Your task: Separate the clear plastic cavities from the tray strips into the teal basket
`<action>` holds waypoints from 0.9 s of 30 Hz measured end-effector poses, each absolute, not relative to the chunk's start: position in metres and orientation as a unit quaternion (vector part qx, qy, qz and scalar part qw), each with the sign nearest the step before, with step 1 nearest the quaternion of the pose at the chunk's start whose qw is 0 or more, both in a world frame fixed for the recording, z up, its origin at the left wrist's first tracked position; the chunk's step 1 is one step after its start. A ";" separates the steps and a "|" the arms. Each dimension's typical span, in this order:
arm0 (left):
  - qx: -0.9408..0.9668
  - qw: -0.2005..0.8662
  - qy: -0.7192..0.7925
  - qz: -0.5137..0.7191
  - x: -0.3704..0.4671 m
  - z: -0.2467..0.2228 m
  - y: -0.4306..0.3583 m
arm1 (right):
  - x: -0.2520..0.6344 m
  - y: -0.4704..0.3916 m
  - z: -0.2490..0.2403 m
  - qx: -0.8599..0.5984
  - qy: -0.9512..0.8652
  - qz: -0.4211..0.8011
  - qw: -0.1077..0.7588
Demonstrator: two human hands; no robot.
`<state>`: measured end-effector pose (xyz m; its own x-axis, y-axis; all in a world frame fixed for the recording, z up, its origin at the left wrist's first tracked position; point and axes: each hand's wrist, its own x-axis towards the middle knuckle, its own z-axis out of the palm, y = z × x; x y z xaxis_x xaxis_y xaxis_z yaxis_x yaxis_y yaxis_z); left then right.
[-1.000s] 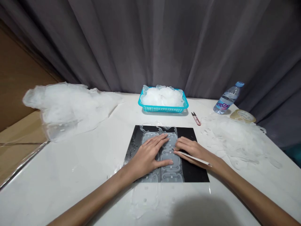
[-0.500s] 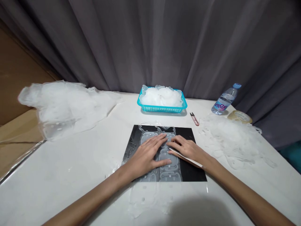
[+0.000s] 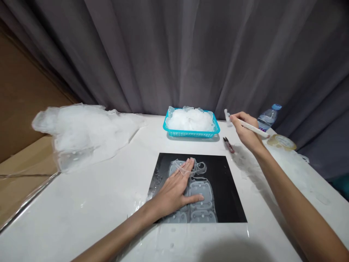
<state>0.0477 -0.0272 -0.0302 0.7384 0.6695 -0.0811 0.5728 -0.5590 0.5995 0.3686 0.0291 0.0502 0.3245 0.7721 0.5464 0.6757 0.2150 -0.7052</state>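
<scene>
Presently, my left hand [image 3: 176, 189] lies splayed over the black mat [image 3: 227, 193]; beyond it, my right hand [image 3: 246, 131], gripping a white tool [image 3: 255, 129], partly hides the bottle [image 3: 269, 117].

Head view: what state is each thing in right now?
Basket: heaped full
Bottle: capped, partly hidden
Snips: lying down
Tape roll: lying flat
Black mat: flat, partly covered
Clear sheet: held down, loose strands at far end
Left hand: palm down
Right hand: raised, gripping white tool
Curtain: hanging closed

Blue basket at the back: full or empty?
Full. Soft-looking white material is heaped above the rim of the blue basket, spanning most of its width.
</scene>
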 end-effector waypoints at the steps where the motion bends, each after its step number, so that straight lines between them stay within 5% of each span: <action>1: 0.875 0.315 0.357 0.091 0.047 -0.029 -0.027 | 0.363 0.021 0.056 -0.603 -0.605 0.095 0.512; 5: 0.834 0.366 0.379 0.164 0.045 -0.031 -0.027 | 0.331 -0.011 0.063 -0.484 -0.683 0.385 0.388; 8: 0.787 0.429 0.375 0.236 0.042 -0.033 -0.025 | 0.309 -0.021 0.061 -0.408 -0.701 0.491 0.319; 20: 0.681 0.625 0.302 0.232 0.029 -0.019 -0.020 | 0.293 -0.020 0.046 -0.388 -0.704 0.519 0.289; 27: 0.701 0.609 0.287 0.236 0.038 -0.016 -0.020 | 0.314 -0.020 0.054 -0.360 -0.664 0.543 0.366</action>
<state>0.0382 -0.0204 -0.0159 0.7246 0.6890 -0.0183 0.1149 -0.0946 0.9889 0.3136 -0.0198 0.0542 -0.4723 0.8763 0.0949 0.0803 0.1500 -0.9854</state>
